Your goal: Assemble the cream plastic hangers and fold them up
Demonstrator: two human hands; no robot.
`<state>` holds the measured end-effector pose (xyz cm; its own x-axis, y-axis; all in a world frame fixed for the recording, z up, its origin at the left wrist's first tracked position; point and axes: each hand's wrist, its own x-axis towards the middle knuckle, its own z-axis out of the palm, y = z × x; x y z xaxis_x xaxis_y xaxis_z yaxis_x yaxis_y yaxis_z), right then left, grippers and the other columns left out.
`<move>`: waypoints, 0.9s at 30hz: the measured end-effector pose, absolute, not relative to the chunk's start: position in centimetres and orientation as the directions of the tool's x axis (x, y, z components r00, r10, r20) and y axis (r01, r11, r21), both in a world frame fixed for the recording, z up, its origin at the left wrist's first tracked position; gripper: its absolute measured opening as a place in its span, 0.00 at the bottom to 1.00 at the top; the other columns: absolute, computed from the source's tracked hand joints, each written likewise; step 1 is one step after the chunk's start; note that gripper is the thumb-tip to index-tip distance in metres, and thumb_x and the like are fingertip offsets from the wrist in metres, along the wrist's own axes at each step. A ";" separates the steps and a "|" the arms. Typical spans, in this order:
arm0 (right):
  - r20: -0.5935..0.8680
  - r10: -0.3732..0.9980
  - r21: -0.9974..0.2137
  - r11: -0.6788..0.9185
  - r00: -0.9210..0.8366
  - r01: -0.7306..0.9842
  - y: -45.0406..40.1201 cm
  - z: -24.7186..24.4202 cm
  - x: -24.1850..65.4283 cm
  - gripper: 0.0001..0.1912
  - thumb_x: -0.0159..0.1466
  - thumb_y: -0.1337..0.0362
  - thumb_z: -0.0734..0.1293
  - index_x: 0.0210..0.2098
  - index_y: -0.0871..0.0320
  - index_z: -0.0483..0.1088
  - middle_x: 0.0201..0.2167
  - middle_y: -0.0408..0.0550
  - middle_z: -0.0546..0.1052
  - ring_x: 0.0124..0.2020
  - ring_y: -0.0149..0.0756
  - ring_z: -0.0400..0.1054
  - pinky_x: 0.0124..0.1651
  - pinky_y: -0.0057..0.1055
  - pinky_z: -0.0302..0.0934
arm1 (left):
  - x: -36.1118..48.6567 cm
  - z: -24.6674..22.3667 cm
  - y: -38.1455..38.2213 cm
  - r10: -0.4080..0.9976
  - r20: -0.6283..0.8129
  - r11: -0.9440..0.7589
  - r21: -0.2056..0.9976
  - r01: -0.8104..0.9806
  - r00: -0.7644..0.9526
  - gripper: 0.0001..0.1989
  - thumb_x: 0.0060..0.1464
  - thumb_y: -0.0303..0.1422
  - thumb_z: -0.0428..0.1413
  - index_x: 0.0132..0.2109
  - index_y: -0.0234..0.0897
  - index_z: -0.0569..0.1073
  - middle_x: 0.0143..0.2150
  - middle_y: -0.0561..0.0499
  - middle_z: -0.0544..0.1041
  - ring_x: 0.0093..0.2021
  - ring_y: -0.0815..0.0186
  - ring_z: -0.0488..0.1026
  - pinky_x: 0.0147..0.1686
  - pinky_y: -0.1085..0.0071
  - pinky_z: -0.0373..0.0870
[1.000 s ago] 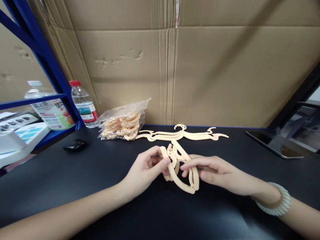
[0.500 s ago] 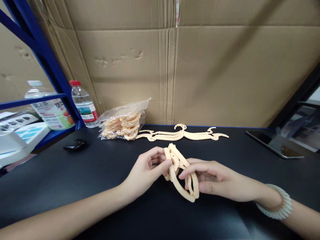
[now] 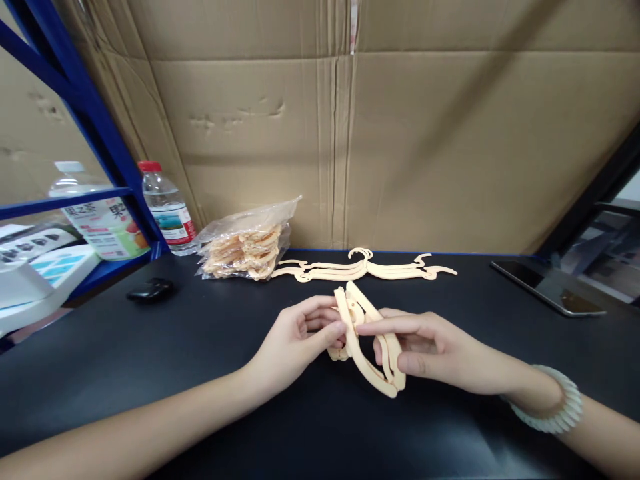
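Note:
A beige folding clothes hanger (image 3: 371,365), its arms folded in close together, is held up over the black table between both hands. My left hand (image 3: 305,333) pinches its left arm near the upper end, thumb in front and fingers behind. On the other side my right hand (image 3: 425,343) grips the right arm, with the index finger stretched across the front to the left arm. The fingers hide part of the middle. Behind the hands, several unfolded beige hangers (image 3: 330,272) lie spread out along the back edge.
At the back left, a clear plastic bag (image 3: 245,247) full of beige hangers stands beside a water bottle (image 3: 167,210). A black mouse (image 3: 150,291) lies in front of them. To the right rests a dark phone (image 3: 547,287). A cardboard wall (image 3: 260,133) closes off the back.
The held hanger has tilted and shifted slightly to the right. My right index finger has straightened and now reaches further left across it. My left hand keeps its pinch.

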<state>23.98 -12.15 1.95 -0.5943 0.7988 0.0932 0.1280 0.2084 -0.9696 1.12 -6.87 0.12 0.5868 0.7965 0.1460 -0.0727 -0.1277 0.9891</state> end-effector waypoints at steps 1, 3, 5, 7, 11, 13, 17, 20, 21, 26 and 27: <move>0.104 0.814 -0.966 0.219 -0.572 0.136 -12.1 2.0 24.1 0.22 0.64 0.56 0.67 0.57 0.50 0.69 0.50 0.51 0.69 0.51 0.40 0.66 0.56 0.40 0.59 | 1.0 0.0 -6.9 0.803 0.159 -0.145 0.987 -0.069 0.574 0.21 0.55 0.34 0.60 0.54 0.33 0.68 0.43 0.45 0.76 0.38 0.63 0.76 0.38 0.67 0.75; 0.111 0.859 -0.960 0.223 -0.501 0.168 -11.8 1.9 24.4 0.22 0.64 0.55 0.66 0.57 0.51 0.69 0.45 0.50 0.72 0.47 0.38 0.67 0.55 0.40 0.59 | 0.8 -0.1 -6.9 0.813 0.201 -0.210 0.977 -0.047 0.547 0.25 0.55 0.34 0.59 0.59 0.38 0.63 0.50 0.44 0.74 0.39 0.64 0.76 0.40 0.66 0.75; 0.091 0.913 -0.953 0.195 -0.398 0.230 -11.4 1.6 24.8 0.23 0.64 0.54 0.66 0.56 0.55 0.69 0.40 0.50 0.74 0.44 0.38 0.68 0.52 0.40 0.61 | 0.6 -0.2 -6.9 0.800 0.276 -0.332 0.943 0.011 0.532 0.25 0.57 0.32 0.56 0.61 0.41 0.60 0.52 0.45 0.72 0.41 0.64 0.76 0.41 0.65 0.75; 0.059 0.953 -0.931 0.160 -0.298 0.327 -10.9 1.1 25.3 0.25 0.63 0.52 0.65 0.55 0.58 0.69 0.39 0.51 0.75 0.41 0.39 0.69 0.49 0.40 0.63 | 0.3 -0.3 -6.9 0.745 0.374 -0.515 0.849 0.119 0.553 0.23 0.59 0.30 0.54 0.60 0.41 0.61 0.52 0.45 0.72 0.45 0.63 0.75 0.47 0.62 0.73; 0.071 0.968 -0.842 0.187 -0.241 0.506 -10.3 0.0 26.1 0.24 0.64 0.51 0.63 0.53 0.59 0.71 0.46 0.53 0.74 0.43 0.42 0.68 0.48 0.41 0.63 | -0.2 -0.4 -7.2 0.546 0.408 -0.793 0.533 0.295 0.731 0.22 0.59 0.28 0.53 0.59 0.42 0.63 0.57 0.46 0.69 0.58 0.60 0.66 0.59 0.59 0.64; 0.119 0.954 -0.788 0.259 -0.275 0.559 -10.3 -0.3 26.2 0.22 0.65 0.52 0.62 0.53 0.56 0.71 0.48 0.52 0.73 0.46 0.42 0.67 0.50 0.41 0.62 | -0.3 -0.4 -7.4 0.491 0.334 -0.835 0.445 0.324 0.805 0.24 0.58 0.29 0.54 0.61 0.42 0.61 0.61 0.46 0.66 0.61 0.59 0.62 0.60 0.59 0.62; 0.177 0.929 -0.659 0.357 -0.324 0.662 -10.9 -0.2 26.1 0.21 0.67 0.52 0.60 0.55 0.54 0.68 0.42 0.50 0.73 0.43 0.39 0.66 0.50 0.39 0.61 | -0.3 -0.5 -7.6 0.468 0.252 -0.857 0.362 0.365 0.847 0.25 0.58 0.31 0.55 0.61 0.40 0.61 0.62 0.45 0.65 0.62 0.58 0.60 0.61 0.58 0.62; 0.163 0.916 -0.591 0.387 -0.366 0.707 -11.3 0.2 26.0 0.21 0.68 0.51 0.58 0.57 0.52 0.66 0.40 0.48 0.72 0.44 0.39 0.65 0.51 0.39 0.60 | -0.2 -0.5 -7.5 0.455 0.242 -0.866 0.343 0.363 0.857 0.23 0.59 0.31 0.54 0.60 0.39 0.63 0.61 0.44 0.65 0.62 0.57 0.61 0.61 0.58 0.62; 0.152 0.911 -0.571 0.398 -0.384 0.718 -11.4 0.3 25.9 0.21 0.68 0.51 0.58 0.57 0.52 0.65 0.40 0.48 0.71 0.44 0.39 0.65 0.51 0.39 0.60 | -0.2 -0.5 -7.5 0.448 0.239 -0.869 0.340 0.358 0.861 0.22 0.59 0.31 0.54 0.60 0.39 0.63 0.61 0.44 0.66 0.62 0.57 0.60 0.61 0.59 0.62; 0.108 0.890 -0.457 0.440 -0.443 0.773 -11.6 0.3 25.9 0.20 0.69 0.53 0.57 0.57 0.51 0.64 0.42 0.49 0.68 0.45 0.40 0.63 0.52 0.41 0.59 | -0.2 -0.5 -7.4 0.441 0.225 -0.874 0.327 0.359 0.869 0.20 0.60 0.32 0.53 0.58 0.39 0.66 0.61 0.44 0.65 0.63 0.57 0.59 0.62 0.59 0.61; 0.106 0.889 -0.441 0.443 -0.445 0.780 -11.5 0.2 26.0 0.20 0.69 0.53 0.57 0.58 0.51 0.64 0.42 0.49 0.68 0.45 0.40 0.63 0.52 0.41 0.59 | -0.2 -0.5 -7.4 0.443 0.225 -0.874 0.326 0.361 0.868 0.20 0.60 0.32 0.52 0.58 0.39 0.65 0.61 0.44 0.65 0.63 0.57 0.59 0.62 0.59 0.61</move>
